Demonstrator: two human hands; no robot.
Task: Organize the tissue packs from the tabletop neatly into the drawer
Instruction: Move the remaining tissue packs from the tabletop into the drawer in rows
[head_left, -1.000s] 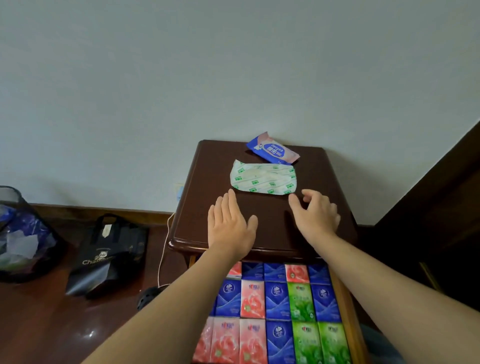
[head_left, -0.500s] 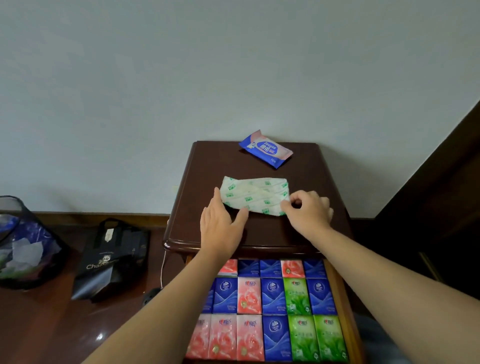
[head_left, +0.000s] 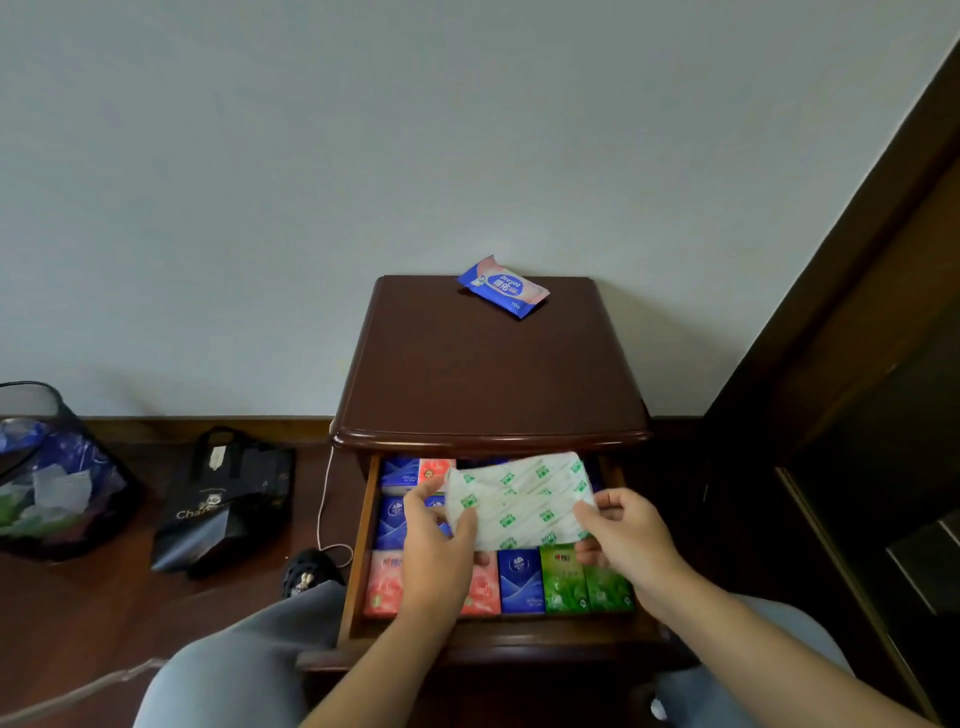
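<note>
Over the open drawer (head_left: 358, 545), both hands' fingers (head_left: 464, 525) pinch the white-green tissue pack (head_left: 519, 501).

Above the open wooden drawer (head_left: 358, 551) my way is free from the front and from overhead, up to the overhanging edge of the dark brown wooden nightstand top (head_left: 491, 436), which roofs the back row. The drawer floor is packed with small blue, pink and green tissue packs (head_left: 519, 579). On the tabletop only a blue-and-pink wipes packet (head_left: 503, 287) lies, at the far edge.
</note>
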